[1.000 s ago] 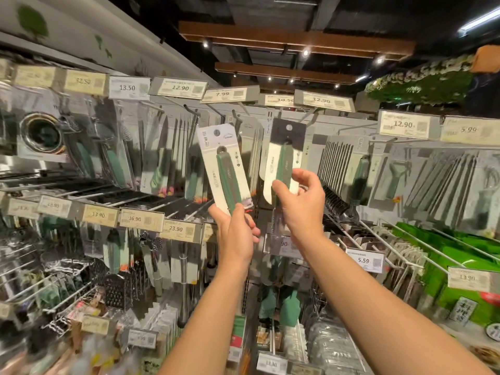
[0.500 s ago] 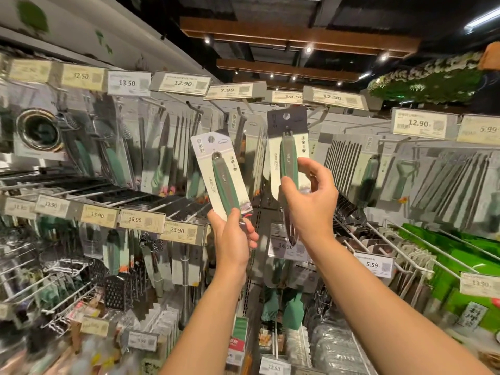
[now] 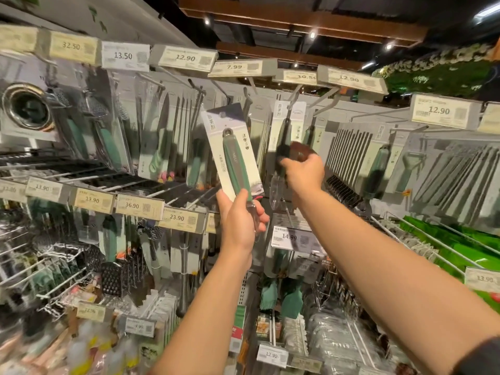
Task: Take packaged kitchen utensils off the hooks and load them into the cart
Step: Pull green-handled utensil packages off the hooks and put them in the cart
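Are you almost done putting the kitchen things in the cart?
Not yet. One green-handled utensil pack is off its hook, held in the left hand. The right hand grips a second pack, blurred, by the hooks. No cart shows, so loading is left, and many packs still hang.

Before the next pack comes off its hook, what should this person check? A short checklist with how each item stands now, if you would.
1. Left hand has a firm grip on the green-handled utensil pack: ok.
2. That pack is free of the hooks: ok.
3. Right hand grips the dark-handled pack: cannot tell, blurred.
4. Dark-handled pack clear of its hook: cannot tell.
5. Cart within reach: cannot tell, not in view.
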`<action>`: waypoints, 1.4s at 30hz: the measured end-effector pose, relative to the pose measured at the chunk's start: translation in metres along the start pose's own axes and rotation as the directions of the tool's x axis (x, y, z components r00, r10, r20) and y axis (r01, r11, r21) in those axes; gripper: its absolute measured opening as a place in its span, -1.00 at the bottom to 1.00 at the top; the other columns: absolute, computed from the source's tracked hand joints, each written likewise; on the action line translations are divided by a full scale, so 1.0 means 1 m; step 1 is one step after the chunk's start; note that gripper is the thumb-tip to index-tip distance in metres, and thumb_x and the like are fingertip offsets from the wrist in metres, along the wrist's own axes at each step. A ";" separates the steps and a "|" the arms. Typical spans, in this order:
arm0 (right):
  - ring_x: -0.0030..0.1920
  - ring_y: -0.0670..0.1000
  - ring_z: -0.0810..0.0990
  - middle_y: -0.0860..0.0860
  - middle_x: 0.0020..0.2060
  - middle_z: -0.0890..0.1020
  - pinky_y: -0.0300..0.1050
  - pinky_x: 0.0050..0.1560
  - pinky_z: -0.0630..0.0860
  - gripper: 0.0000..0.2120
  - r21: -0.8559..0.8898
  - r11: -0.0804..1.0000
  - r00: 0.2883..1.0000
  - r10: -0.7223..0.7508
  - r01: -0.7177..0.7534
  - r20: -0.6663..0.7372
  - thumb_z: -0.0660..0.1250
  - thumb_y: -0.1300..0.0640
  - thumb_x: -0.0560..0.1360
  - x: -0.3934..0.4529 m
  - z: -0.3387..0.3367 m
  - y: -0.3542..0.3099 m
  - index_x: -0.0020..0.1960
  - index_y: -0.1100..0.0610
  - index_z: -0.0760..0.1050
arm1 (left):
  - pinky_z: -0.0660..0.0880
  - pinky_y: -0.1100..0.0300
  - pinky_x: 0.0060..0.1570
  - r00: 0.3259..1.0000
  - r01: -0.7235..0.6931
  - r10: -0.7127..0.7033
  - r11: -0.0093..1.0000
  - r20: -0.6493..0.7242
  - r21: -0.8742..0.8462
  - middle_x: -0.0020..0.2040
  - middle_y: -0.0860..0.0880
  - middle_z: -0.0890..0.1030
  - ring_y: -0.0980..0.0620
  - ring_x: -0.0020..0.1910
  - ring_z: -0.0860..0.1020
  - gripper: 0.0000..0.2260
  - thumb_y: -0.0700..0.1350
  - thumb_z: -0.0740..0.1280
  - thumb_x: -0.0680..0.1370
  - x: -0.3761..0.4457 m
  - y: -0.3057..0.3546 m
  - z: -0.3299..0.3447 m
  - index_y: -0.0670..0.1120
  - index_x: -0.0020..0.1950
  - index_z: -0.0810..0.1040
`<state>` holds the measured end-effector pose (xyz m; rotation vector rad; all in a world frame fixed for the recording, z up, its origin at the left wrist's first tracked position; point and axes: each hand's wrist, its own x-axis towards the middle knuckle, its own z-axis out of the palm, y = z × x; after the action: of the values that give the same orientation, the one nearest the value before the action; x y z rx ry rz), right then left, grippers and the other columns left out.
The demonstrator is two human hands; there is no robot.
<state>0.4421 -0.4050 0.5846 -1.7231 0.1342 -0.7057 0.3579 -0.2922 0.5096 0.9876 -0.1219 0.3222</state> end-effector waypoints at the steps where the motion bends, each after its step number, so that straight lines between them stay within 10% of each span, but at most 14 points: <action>1: -0.21 -0.06 0.60 -0.01 -0.11 0.62 -0.41 -0.43 0.42 -0.81 0.032 0.998 0.999 0.045 -0.045 -0.007 0.49 0.26 0.49 0.009 0.005 -0.001 0.07 0.12 0.58 | 0.30 0.17 -0.47 1.000 0.004 -0.004 1.000 0.008 -0.006 -0.32 -0.08 0.47 0.03 -0.47 0.45 -0.88 -0.15 0.11 0.77 0.000 -0.001 0.000 0.05 0.16 0.38; 4: 0.04 0.05 0.59 0.03 0.00 0.63 -0.32 -0.22 0.56 -0.66 0.357 0.911 0.978 0.200 -0.207 0.056 0.28 0.44 0.56 0.033 0.015 -0.002 0.26 0.20 0.62 | 0.30 0.14 -0.43 0.999 0.026 -0.025 1.000 0.044 -0.011 -0.30 -0.09 0.48 0.02 -0.45 0.48 -0.85 -0.16 0.10 0.77 0.002 -0.002 -0.004 0.09 0.23 0.37; 8: 0.06 0.15 0.60 0.18 0.13 0.64 -0.09 -0.02 0.59 -0.57 0.325 0.911 0.967 0.233 -0.253 0.098 0.18 0.49 0.53 0.049 0.018 0.005 0.28 0.21 0.61 | 0.35 0.16 -0.45 0.995 0.056 -0.060 0.997 0.080 0.054 -0.33 -0.07 0.53 0.02 -0.42 0.52 -0.62 -0.14 0.09 0.77 0.005 -0.002 -0.011 -0.02 0.60 0.20; 13: -0.03 0.12 0.68 0.08 -0.04 0.70 -0.09 -0.17 0.54 -0.83 0.091 0.996 0.996 0.013 -0.004 -0.093 0.34 0.28 0.51 0.018 0.011 0.011 -0.05 0.03 0.61 | 0.35 0.12 -0.41 0.992 0.060 -0.069 0.995 0.106 0.082 -0.32 -0.09 0.54 0.02 -0.40 0.53 -0.55 -0.13 0.10 0.78 0.008 0.001 -0.013 0.08 0.65 0.09; 17: -0.10 0.02 0.67 0.04 -0.10 0.68 -0.12 -0.11 0.61 -0.97 0.265 0.962 0.982 -0.112 0.069 0.152 0.35 0.14 0.61 -0.034 -0.004 0.006 0.05 0.05 0.54 | 0.33 0.11 -0.40 0.994 0.045 -0.053 0.996 0.097 0.082 -0.27 -0.12 0.53 0.01 -0.39 0.53 -0.78 -0.13 0.09 0.78 0.006 0.002 -0.008 0.19 0.30 0.36; 19: -0.14 -0.03 0.67 -0.03 -0.14 0.68 -0.15 -0.13 0.60 -0.90 0.289 0.950 0.949 -0.192 0.116 0.249 0.36 0.13 0.60 -0.055 -0.010 0.007 0.12 0.02 0.54 | 0.42 0.09 -0.36 0.994 0.010 -0.022 0.994 0.108 0.109 -0.18 -0.10 0.59 0.03 -0.35 0.57 -0.72 -0.11 0.08 0.78 0.003 0.000 0.001 0.19 0.43 0.36; 25: 0.03 -0.02 0.74 0.01 0.02 0.74 0.05 0.09 0.67 -0.59 0.281 0.946 0.909 -0.253 0.161 0.331 0.45 0.27 0.53 -0.080 -0.007 0.011 0.32 0.14 0.43 | 0.56 -0.15 0.34 0.995 -0.025 0.006 0.980 0.097 0.195 0.37 0.05 0.62 0.03 0.30 0.63 -0.47 0.03 0.26 0.63 0.004 -0.001 0.009 0.21 0.60 0.25; 32: 0.08 -0.03 0.70 -0.02 0.12 0.67 0.15 0.14 0.65 -0.56 0.236 0.947 0.947 -0.265 0.220 0.181 0.41 0.16 0.56 -0.075 -0.021 0.020 0.37 -0.06 0.38 | 0.68 -0.01 0.12 0.965 0.073 -0.154 0.936 0.214 0.343 0.08 0.00 0.76 0.00 0.13 0.72 -0.76 -0.07 0.15 0.76 0.006 0.015 0.010 0.15 0.24 0.59; 36: 0.01 -0.07 0.69 -0.04 0.06 0.67 0.11 0.12 0.65 -0.57 0.236 0.947 0.966 -0.244 0.218 0.087 0.41 0.17 0.57 -0.070 -0.030 0.015 0.38 -0.01 0.38 | 0.66 -0.09 0.18 0.963 0.087 -0.195 0.879 0.188 0.468 0.09 -0.15 0.69 -0.09 0.14 0.67 -0.74 -0.01 0.19 0.75 0.014 0.020 0.007 -0.05 0.35 0.57; 42: -0.02 0.09 0.72 0.08 0.18 0.61 0.03 -0.12 0.71 -0.55 0.297 0.939 0.976 -0.204 0.172 0.080 0.38 0.20 0.60 -0.060 -0.037 0.007 0.43 0.06 0.34 | 0.58 0.05 -0.01 0.975 -0.094 -0.073 0.724 0.211 0.684 0.03 0.06 0.69 0.04 0.04 0.65 -0.88 0.05 0.26 0.70 0.029 0.032 -0.003 0.13 0.11 0.59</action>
<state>0.3765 -0.4119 0.5593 -1.4998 -0.2058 -0.7291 0.3750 -0.2677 0.5407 1.7817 -0.2215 0.2658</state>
